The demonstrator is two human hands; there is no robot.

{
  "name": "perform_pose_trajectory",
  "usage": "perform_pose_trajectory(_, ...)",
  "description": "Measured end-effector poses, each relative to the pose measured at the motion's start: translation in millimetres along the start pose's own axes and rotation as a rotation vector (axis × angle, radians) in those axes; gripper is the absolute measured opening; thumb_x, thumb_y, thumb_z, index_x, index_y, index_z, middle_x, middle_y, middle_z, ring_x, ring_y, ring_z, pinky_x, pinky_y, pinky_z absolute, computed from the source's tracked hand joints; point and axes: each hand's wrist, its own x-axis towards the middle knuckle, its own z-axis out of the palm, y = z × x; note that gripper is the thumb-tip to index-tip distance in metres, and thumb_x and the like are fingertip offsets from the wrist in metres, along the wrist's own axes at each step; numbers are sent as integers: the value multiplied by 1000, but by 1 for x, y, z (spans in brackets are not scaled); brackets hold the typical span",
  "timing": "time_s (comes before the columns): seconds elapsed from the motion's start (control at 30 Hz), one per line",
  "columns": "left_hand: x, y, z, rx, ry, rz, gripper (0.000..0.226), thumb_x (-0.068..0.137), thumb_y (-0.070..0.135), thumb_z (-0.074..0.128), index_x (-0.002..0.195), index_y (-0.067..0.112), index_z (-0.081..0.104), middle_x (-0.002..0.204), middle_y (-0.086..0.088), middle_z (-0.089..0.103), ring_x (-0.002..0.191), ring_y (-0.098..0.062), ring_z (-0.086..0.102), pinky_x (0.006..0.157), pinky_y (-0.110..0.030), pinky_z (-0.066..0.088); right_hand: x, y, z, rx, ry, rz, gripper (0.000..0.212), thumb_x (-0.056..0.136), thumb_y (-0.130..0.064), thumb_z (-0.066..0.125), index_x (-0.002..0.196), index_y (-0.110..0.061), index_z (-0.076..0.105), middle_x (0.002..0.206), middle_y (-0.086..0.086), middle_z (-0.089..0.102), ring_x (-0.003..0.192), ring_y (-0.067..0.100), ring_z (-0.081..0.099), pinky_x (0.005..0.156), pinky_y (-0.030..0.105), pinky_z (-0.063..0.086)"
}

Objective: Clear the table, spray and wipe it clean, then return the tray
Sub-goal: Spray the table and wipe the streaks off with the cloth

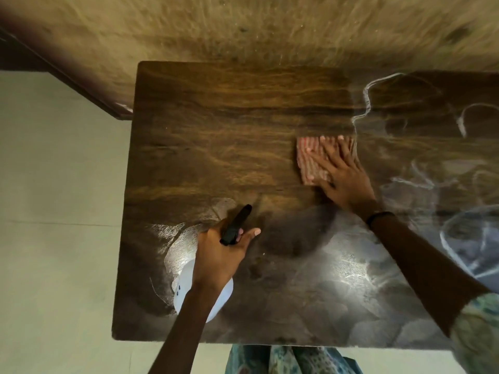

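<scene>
Head view, looking straight down: a dark wooden bench (216, 125) is seen from above, with wet streaks and a shiny glare spread over its near and right parts. A striped red-and-white cloth (310, 160) is laid flat on the bench, a bit right of the middle, and it's pressed down by the right hand (343, 174), whose fingers are spread out straight across the cloth, so that grip is flat and wide, nothing curled round anything. A dark band (379, 216) is worn on that wrist.

Nearer the front-left corner, a white spray bottle (186, 282) with a black nozzle (237, 224) is held upright just over or on the bench; which of the two can't be told from this angle. The bottle's neck is wrapped by the left hand (220, 252), so that grip is closed round the bottle, with one finger stuck out past the trigger. The nozzle is pointed away toward the far side of the bench.

A pale floor (54, 184) is seen on the left, and patterned teal clothing (291, 360) at the bottom edge. The whole frame is a bit motion-blurred.
</scene>
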Motion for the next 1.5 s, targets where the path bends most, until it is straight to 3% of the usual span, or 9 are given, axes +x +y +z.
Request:
perform_pose_trajectory(0.13, -11, -8, 5, 9, -21, 12, 39, 61, 59, 73, 66, 22, 64, 60, 7, 64, 59, -6, 62, 59, -15, 45, 39, -58, 9, 81, 56, 179, 66, 87, -42, 41, 149, -31, 25, 160, 7, 16, 145, 43, 4, 114, 60, 8)
perform_pose_trajectory(0.33, -38, -14, 24, 41, -157, -11, 63, 53, 76, 68, 75, 16, 69, 66, 4, 70, 68, -13, 69, 69, -36, 58, 33, -68, 14, -18, -85, -207, 66, 87, -51, 29, 150, -33, 20, 160, 5, 13, 147, 36, 2, 115, 54, 9)
perform_pose_trajectory(0.5, -49, -17, 34, 114, -156, -34, 82, 47, 89, 56, 85, 18, 69, 72, 0, 70, 74, -23, 69, 70, -38, 57, 29, -58, 4, -37, -133, -259, 65, 88, -52, 27, 150, -31, 22, 160, 5, 13, 147, 35, 0, 116, 52, 7)
perform_pose_trajectory(0.6, -55, -20, 35, 164, -141, -31, 89, 48, 93, 48, 93, 19, 69, 70, -1, 69, 72, -26, 68, 66, -35, 56, 27, -61, 4, -27, -121, -258, 63, 93, -42, 45, 150, -32, 20, 161, 4, 10, 147, 34, -2, 116, 51, 5)
perform_pose_trajectory(1.0, -54, -30, 8, 95, 35, -101, 37, 66, 36, 83, 83, 6, 71, 51, 14, 56, 52, -17, 61, 52, -19, 39, 26, -61, 1, -12, -126, -255, 68, 93, -33, 55, 151, -32, 18, 161, 2, 6, 147, 33, -5, 116, 52, 5)
perform_pose_trajectory(1.13, -53, -40, 3, 36, 19, -104, 44, 66, 48, 79, 100, 22, 74, 70, 7, 71, 70, -13, 69, 66, -25, 51, 25, -69, 5, 2, -136, -198, 68, 94, -36, 53, 150, -33, 16, 161, 1, 5, 147, 33, -6, 116, 55, 6)
perform_pose_trajectory(1.23, -52, -46, 1, 46, 39, -72, 59, 62, 64, 67, 108, 28, 72, 76, -1, 75, 70, -21, 68, 58, -17, 43, 24, -92, 10, 5, -122, -123, 66, 89, -54, 31, 150, -34, 18, 161, 3, 6, 147, 35, -5, 116, 60, 8)
perform_pose_trajectory(1.33, -53, -38, -4, -65, 73, -116, 51, 62, 56, 71, 101, 23, 74, 69, -1, 72, 74, -19, 65, 56, -7, 40, 22, -132, 20, 16, -134, -173, 73, 81, -57, 18, 150, -33, 22, 161, 5, 9, 146, 38, -3, 116, 60, 4)
perform_pose_trajectory(1.5, -58, -26, -15, -129, 108, -140, 26, 59, 47, 76, 74, 28, 68, 55, 14, 64, 58, 6, 60, 57, -4, 39, -14, -186, 46, -2, -122, -459, 63, 87, -45, 32, 148, -30, 32, 159, 7, 21, 146, 38, 6, 117, 58, 9)
